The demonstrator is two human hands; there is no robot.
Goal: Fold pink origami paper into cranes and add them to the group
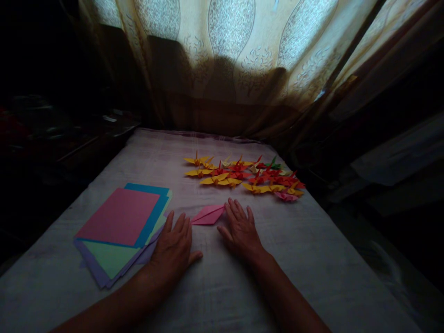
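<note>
A pink folded paper (209, 215), shaped like a long diamond with a crease along its middle, lies flat on the cloth-covered table (222, 286). At its left tip rests my left hand (173, 243), palm down with the fingers stretched and the thumb out. My right hand (241, 229) lies over the right tip, its fingers extended and the thumb apart. Beside my left hand sits a stack of coloured paper sheets (120, 215), pink on top, with blue, pale green and purple below.
Several folded paper cranes (239, 173) in yellow, red, green and pink stand in rows behind my right hand. A patterned curtain (225, 60) hangs past the table's far edge. Both sides of the room are dark.
</note>
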